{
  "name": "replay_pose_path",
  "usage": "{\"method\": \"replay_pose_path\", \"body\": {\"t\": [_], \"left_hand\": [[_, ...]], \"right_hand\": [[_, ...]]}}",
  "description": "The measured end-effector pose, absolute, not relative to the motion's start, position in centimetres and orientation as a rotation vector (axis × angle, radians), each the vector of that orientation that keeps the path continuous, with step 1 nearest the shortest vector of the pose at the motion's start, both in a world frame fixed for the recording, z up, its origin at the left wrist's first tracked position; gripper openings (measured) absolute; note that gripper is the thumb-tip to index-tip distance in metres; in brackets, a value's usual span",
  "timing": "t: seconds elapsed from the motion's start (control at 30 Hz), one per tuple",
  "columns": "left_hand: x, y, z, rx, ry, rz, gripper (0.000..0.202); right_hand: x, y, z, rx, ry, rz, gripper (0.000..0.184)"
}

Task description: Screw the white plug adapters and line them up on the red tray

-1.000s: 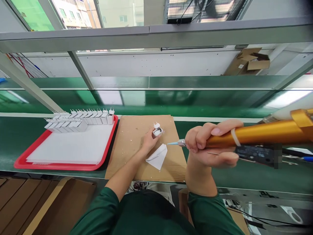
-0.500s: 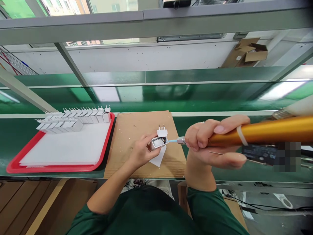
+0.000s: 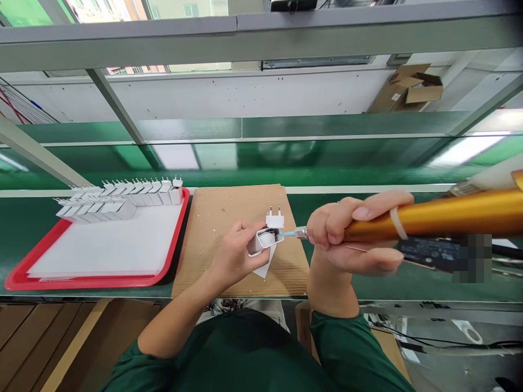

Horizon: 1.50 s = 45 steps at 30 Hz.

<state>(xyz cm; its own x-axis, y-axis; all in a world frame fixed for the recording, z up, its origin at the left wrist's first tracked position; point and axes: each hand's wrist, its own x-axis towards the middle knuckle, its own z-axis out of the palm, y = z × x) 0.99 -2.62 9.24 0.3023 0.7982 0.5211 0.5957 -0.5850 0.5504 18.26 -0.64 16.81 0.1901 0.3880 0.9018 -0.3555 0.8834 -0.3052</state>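
My left hand [image 3: 231, 255] pinches a white charger housing [image 3: 255, 246] above the cardboard sheet, thumb on the near side and fingers on the far side. The housing's open end faces right, with a pale rounded part and dark wires inside. A white two-pin plug cap [image 3: 275, 221] stands at the open end, pins up. My right hand [image 3: 337, 231] is wrapped round a gold-barrelled glue dispenser [image 3: 453, 212]. Its thin light-blue nozzle [image 3: 289, 233] points left, its tip at the housing's opening; whether it touches the inside I cannot tell.
The cardboard sheet [image 3: 229, 207] lies on the green bench, with a white paper piece [image 3: 263, 270] under the housing. On the left, a red-rimmed tray [image 3: 174, 239] holds several white chargers [image 3: 118, 209], pins up. An open carton [image 3: 408, 90] sits beyond the bench.
The housing and plug cap have shifted slightly, the cap a little to the right with its pins more upright. The nozzle stays at the opening. The whole view has moved slightly.
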Motion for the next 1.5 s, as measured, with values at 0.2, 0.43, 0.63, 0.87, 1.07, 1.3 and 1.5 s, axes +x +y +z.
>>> {"method": "replay_pose_path", "body": {"t": [0.2,0.43,0.63,0.87,1.07,1.3,1.5], "left_hand": [[1.1,-2.7,9.4,2.321,1.288,1.154,0.049],[1.0,-2.7,9.3,2.341,1.27,1.166,0.049],[1.0,-3.0,10.0,2.325,1.291,1.111,0.046],[1.0,-2.9,9.7,2.355,1.253,1.166,0.046],[0.9,-3.0,9.7,2.327,1.262,1.132,0.048],[0.6,-3.0,8.2,2.212,1.266,1.188,0.047],[-0.2,-4.0,5.5,1.876,1.317,1.259,0.046]], "right_hand": [[18.2,-0.8,16.9,-0.015,-1.252,0.541,0.03],[18.3,-1.0,17.1,-0.06,-1.291,0.522,0.031],[18.4,-1.3,16.8,-0.127,-1.273,0.521,0.034],[18.2,-1.4,16.7,-0.103,-1.243,0.545,0.032],[18.5,-1.2,16.6,-0.11,-1.285,0.528,0.037],[18.6,-1.3,16.9,-0.027,-1.323,0.549,0.037],[19.8,0.3,16.2,-0.128,-1.343,0.424,0.04]]}}
